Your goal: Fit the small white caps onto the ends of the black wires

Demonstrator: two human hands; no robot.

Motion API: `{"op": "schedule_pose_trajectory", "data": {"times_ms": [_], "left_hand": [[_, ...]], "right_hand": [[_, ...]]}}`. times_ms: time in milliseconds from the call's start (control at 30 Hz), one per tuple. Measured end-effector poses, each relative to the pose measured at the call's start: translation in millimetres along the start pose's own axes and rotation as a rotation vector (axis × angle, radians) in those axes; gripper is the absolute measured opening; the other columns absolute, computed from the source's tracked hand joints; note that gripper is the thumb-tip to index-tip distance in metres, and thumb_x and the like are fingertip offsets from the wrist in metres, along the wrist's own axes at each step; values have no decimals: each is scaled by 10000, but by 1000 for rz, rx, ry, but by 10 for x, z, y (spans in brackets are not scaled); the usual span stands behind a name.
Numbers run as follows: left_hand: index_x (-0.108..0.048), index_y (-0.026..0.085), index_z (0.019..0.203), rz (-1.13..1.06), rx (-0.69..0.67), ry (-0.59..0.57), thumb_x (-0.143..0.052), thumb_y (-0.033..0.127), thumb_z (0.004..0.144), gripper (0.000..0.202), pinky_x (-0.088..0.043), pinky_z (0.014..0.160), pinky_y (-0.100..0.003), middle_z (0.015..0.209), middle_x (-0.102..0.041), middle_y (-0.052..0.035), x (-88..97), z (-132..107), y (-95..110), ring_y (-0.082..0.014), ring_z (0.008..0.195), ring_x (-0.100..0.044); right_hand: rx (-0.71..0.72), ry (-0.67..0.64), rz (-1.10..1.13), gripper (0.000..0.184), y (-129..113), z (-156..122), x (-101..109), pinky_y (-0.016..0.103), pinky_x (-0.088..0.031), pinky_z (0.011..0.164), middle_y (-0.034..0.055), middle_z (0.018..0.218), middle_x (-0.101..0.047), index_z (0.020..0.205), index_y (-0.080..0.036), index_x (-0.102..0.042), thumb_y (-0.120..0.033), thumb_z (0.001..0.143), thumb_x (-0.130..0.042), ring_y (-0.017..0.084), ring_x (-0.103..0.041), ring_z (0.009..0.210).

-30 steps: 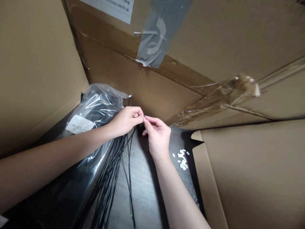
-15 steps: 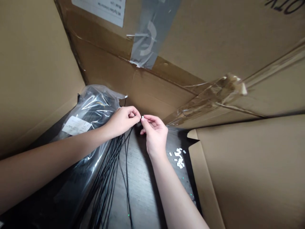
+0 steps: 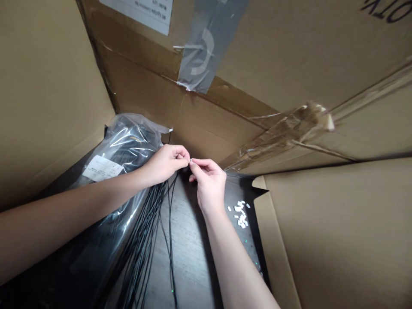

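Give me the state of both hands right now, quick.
Left hand: closed, apparently gripping thin black cables.
Right hand: closed, thumb and forefinger pinching a small white tab.

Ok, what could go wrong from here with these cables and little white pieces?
The small white piece at the right hand's fingertips is tiny and could slip and get lost among the cables. The thin black cables below the left hand hang loose and might tangle or snag on the plastic bag. The pile of white pieces sits near the right wrist, so a careless move could scatter it.
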State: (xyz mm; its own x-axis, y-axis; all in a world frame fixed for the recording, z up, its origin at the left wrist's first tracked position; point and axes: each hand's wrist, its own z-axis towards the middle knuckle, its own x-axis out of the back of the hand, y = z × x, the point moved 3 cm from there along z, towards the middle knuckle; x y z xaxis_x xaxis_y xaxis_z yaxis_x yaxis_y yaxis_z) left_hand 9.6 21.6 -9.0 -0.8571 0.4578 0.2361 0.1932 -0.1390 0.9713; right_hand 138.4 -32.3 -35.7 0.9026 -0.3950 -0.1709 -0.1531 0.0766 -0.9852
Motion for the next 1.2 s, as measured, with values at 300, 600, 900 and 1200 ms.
{"op": "schedule_pose_trajectory", "data": {"times_ms": [300,600,900,1200], "left_hand": [[-617,143,717,-26,8,0,-584,219,764,95,-342,581,-226,644,-570,24,0,0,-3,-98,601,-486],[-646,140,762,18,34,0,-599,270,790,141,-304,540,-230,602,-537,37,5,0,11,-89,551,-442],[-637,144,742,35,28,-1,-601,264,786,133,-314,544,-229,588,-531,42,4,-7,22,-89,542,-444],[-650,146,761,26,33,2,-593,261,789,131,-328,558,-233,613,-553,29,1,4,-6,-98,567,-470]], "right_hand": [[-2,-25,4,167,-3,-11,-12,232,-448,438,-17,659,-649,761,-165,-687,-297,690,-761,76,-500,465],[-2,-40,-4,206,2,-8,-23,222,-465,419,-11,734,-639,870,-168,-690,-324,740,-721,59,-463,465],[-21,-59,3,215,25,0,-10,225,-473,409,-9,707,-643,850,-164,-687,-346,739,-714,61,-456,451],[-15,-69,10,223,11,2,-22,226,-468,413,-14,726,-638,880,-172,-695,-332,729,-731,62,-457,462]]}}
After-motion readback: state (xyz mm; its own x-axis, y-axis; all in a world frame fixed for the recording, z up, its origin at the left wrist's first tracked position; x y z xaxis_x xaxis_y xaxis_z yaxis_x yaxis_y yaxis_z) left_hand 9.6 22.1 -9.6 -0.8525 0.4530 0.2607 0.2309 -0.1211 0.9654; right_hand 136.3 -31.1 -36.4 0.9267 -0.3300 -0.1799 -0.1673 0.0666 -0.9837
